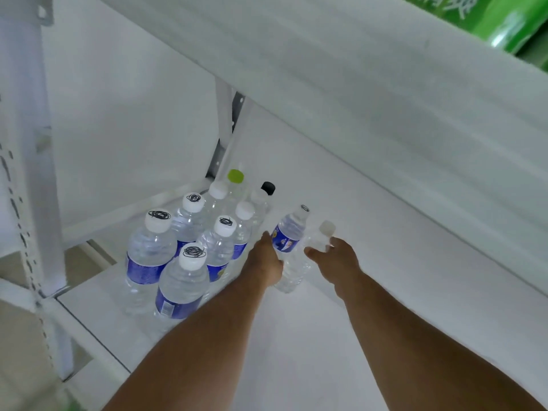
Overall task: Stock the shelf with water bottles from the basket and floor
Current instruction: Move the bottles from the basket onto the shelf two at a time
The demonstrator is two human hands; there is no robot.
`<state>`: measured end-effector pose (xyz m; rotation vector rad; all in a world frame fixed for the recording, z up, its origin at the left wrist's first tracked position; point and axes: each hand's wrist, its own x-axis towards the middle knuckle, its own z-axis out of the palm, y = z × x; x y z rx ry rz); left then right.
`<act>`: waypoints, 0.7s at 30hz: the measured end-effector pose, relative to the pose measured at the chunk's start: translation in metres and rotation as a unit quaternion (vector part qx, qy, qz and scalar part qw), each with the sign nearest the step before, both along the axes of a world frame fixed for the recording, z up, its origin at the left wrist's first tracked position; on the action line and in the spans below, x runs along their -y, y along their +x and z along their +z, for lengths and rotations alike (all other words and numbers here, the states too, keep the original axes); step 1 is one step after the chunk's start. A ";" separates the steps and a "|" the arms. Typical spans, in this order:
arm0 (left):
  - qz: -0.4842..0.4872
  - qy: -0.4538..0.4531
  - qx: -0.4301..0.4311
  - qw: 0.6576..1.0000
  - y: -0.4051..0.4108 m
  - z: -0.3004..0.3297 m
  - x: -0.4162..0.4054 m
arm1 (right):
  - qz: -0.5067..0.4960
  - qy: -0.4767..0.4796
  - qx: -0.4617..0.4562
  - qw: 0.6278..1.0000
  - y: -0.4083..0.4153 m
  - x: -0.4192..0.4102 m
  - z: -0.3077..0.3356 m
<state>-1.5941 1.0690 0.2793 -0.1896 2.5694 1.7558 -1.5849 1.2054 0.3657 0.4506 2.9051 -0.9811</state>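
Both forearms extended forward, bare. Left hand (265,262) fingers curled in grip, thumb up. Right hand (335,258) fingers curled in pinch grip, wrist straight. Hands near each other, apart.

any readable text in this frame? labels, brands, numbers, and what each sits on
None can be read.
Blue bottle labels, e.g. front bottle: print too small and blurred.
Green package on the upper shelf: large white characters, cut off and blurred.
Bottle caps, e.g.: black scribbles, not text.
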 end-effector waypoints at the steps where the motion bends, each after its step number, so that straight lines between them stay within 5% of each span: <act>1: -0.005 -0.004 0.009 1.000 0.003 0.002 0.000 | 0.002 0.011 0.004 1.000 0.002 0.000 0.001; 11: -0.086 -0.072 0.031 0.993 0.075 0.018 0.019 | -0.001 -0.020 0.032 0.999 0.066 0.011 -0.017; 21: -0.244 -0.199 0.029 0.948 0.175 0.064 0.079 | 0.033 0.091 0.046 0.994 0.179 0.064 -0.005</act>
